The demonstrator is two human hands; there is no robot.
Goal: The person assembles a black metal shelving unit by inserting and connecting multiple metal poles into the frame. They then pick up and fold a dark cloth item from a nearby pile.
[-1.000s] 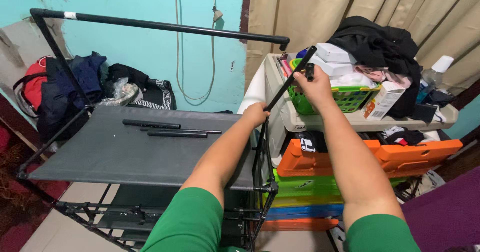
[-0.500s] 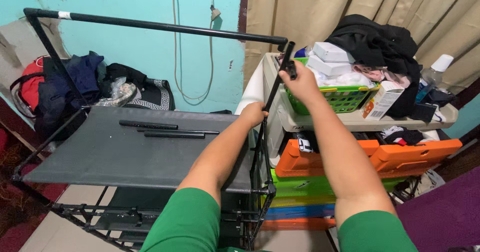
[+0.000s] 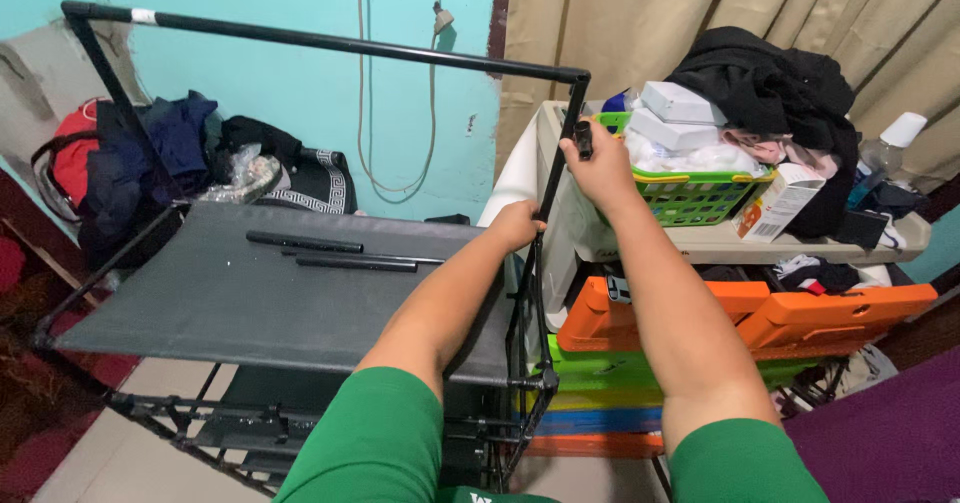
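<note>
The right hand (image 3: 605, 168) has its grip clamped on the black upright tube (image 3: 558, 158) of a metal rack frame (image 3: 300, 38), high up, just under the corner where the tube meets the top bar. The left hand (image 3: 517, 225) grips the same tube lower down, fingers wrapped around it at the level of the grey fabric shelf (image 3: 230, 303). Both arms wear green sleeves (only the sleeve ends show at the bottom edge).

To the left of the lower grip, on the fabric shelf, lie two loose black rods (image 3: 340, 253), side by side and nearly touching. Beyond them, against the turquoise wall, sits a heap of dark clothes and a red bag (image 3: 70, 163).

Just right of the upper grip stands a pale counter (image 3: 700, 243) carrying a green basket (image 3: 700, 198) with white boxes in it, and a pile of black clothing (image 3: 770, 88). Below the counter, orange plastic bins (image 3: 760, 313) are stacked over green ones.
</note>
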